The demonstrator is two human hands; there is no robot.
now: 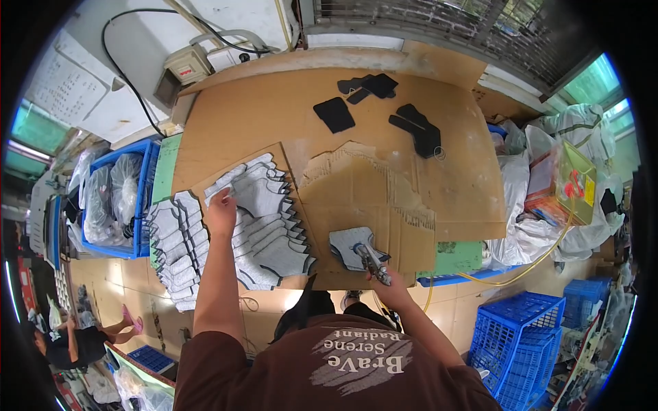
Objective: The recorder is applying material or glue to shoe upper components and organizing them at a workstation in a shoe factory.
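Observation:
My right hand point(388, 275) is wrapped round a metal spray gun point(371, 260) near the front edge of the table. The gun's head is over a single grey fabric piece with dark edging point(342, 241), which lies on torn cardboard. To the left, overlapping rows of similar grey pieces point(264, 192) are fanned out on a board. Over the upper part of these rows, my left hand point(221, 214) has its fingers closed at the edge of a grey piece. Its fingertips are small in view. Another row of grey pieces point(179, 240) extends past the table's left front edge.
Several black cut pieces point(334, 115) lie on the cardboard-covered table point(253, 103) at the back. A blue crate point(145, 198) with bagged goods stands left. White plastic bags point(510, 205) and a yellow hose point(528, 277) are at the right, above stacked blue crates point(514, 335). Another person point(79, 346) is far left.

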